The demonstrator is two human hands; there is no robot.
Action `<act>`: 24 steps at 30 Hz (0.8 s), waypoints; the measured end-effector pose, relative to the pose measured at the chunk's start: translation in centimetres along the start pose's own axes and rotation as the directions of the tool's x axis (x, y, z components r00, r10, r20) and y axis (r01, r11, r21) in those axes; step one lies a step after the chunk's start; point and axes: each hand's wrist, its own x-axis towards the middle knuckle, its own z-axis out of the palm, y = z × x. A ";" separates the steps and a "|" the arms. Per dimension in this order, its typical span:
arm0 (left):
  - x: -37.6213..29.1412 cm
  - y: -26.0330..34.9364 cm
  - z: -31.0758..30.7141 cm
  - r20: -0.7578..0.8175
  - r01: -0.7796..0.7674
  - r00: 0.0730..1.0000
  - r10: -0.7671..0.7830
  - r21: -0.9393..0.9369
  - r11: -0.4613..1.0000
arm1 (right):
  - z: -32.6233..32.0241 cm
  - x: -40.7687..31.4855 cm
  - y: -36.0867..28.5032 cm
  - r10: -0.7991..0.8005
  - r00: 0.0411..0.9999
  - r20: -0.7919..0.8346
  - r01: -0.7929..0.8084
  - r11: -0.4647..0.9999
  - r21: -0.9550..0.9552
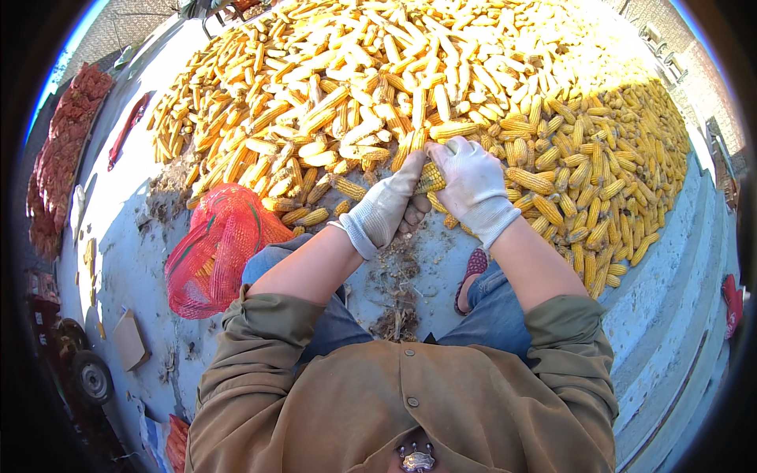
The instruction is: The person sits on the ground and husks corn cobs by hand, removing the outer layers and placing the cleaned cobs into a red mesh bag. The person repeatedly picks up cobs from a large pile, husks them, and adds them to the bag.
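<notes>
A wide pile of husked yellow corn cobs lies in front of me, sunlit at the back and shaded on the right. Both hands wear pale knit work gloves and meet at the pile's near edge. An ear of corn is between them, partly covered by the fingers. My left hand grips it from the left, its fingers curled and soiled. My right hand closes on it from the right. A red mesh bag with some cobs inside stands by my left knee.
Concrete steps run along the right, with a red cloth item on them. Filled red mesh sacks line the far left. A cardboard piece and a wheel are at lower left. Dry debris lies between my feet.
</notes>
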 end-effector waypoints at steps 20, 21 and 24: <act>-2.0 -1.9 -3.2 0.504 -0.391 0.725 0.469 0.862 -0.322 | 2.7 3.0 5.3 0.103 0.734 0.671 -0.583 -0.410 0.701; -1.9 -0.9 -2.6 0.358 -0.368 0.863 0.357 0.929 -0.040 | 3.2 2.1 6.4 0.089 0.823 0.560 -0.548 -0.132 0.826; -0.3 1.1 -3.1 0.163 -0.120 0.986 -0.027 0.816 0.566 | -0.3 1.9 3.6 0.242 0.721 0.649 -0.545 -0.381 0.747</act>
